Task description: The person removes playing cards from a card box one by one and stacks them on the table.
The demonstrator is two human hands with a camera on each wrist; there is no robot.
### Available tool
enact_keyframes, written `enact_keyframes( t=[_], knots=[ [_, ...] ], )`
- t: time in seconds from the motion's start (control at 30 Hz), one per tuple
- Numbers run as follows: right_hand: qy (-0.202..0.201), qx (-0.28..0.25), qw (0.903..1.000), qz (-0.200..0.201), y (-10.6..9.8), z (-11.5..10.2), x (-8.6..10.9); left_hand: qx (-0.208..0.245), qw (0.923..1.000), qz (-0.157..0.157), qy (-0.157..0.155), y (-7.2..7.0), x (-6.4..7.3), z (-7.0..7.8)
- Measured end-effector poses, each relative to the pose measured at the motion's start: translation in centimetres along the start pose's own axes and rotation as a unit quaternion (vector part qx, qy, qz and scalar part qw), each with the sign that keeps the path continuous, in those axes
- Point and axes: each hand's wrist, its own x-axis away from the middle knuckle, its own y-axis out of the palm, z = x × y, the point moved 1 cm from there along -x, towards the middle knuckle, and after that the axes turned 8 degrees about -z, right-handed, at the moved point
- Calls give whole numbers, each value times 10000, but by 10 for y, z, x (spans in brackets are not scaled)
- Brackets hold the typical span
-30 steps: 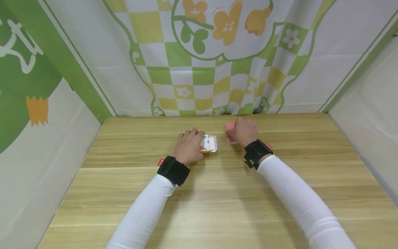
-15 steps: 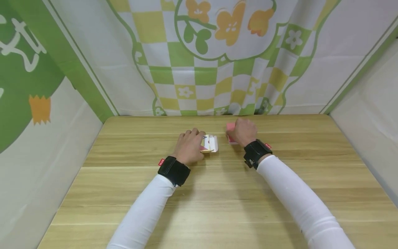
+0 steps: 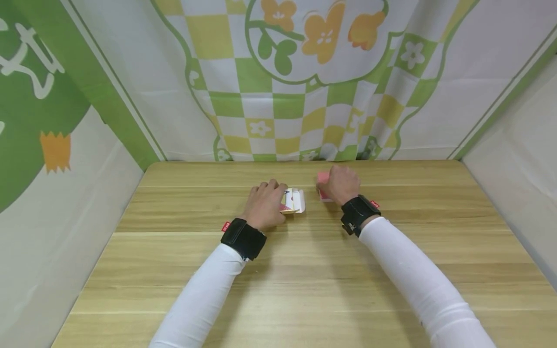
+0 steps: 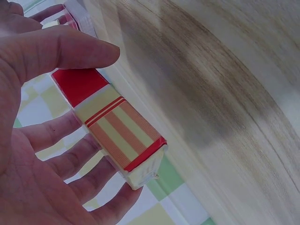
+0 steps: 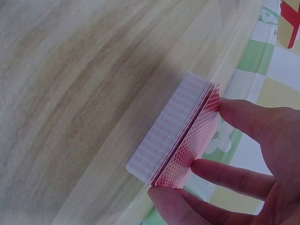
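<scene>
Green-checked curtain point(image 3: 287, 106) hangs behind the table point(image 3: 287, 295) and card deck point(image 5: 164, 133).

Right grip point(image 3: 344, 185) partly hides card deck point(image 3: 323, 177)

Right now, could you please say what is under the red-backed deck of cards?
Pale wooden tabletop shows beside the red-backed card deck; the surface directly beneath is covered.

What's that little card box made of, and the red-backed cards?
The card box looks like thin, smooth printed cardboard: its open flap is plain white. The red-backed cards seem smooth, perhaps coated paper or plastic; their thin stacked edges don't settle which.
</scene>
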Motion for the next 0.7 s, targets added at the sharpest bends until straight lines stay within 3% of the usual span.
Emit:
enact_keyframes(
  t=[0.7],
  knots=[
    [124, 30, 9998, -152, 4, 1, -1, 14, 10000, -29, -72, 2, 0, -1]
  ],
)
